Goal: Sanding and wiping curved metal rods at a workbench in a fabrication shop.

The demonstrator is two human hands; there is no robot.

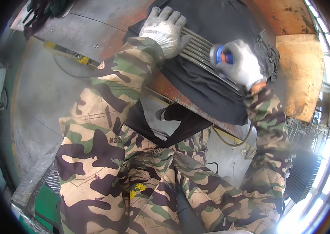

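Note:
My left hand (pixel 161 33), in a whitish work glove, lies flat with its fingers stretched out over the left end of a row of thin metal rods (pixel 198 46). Side by side, the several rods slant down to the right across a black cloth (pixel 196 87). My right hand (pixel 241 64), also gloved, is closed around a round blue object (pixel 224 54) with a pale rim and an orange-red part. It is held at the rods, toward their right end; motion blurs it, and its exact kind cannot be made out.
Under the cloth is a metal worktable (pixel 106 25) with reddish stains. A yellow-ended bar (pixel 67 52) runs along its left side. Dark cloth (pixel 46 15) lies at the far left. A rusty brown board (pixel 299 74) stands at the right, near stacked dark ribbed parts (pixel 303 173).

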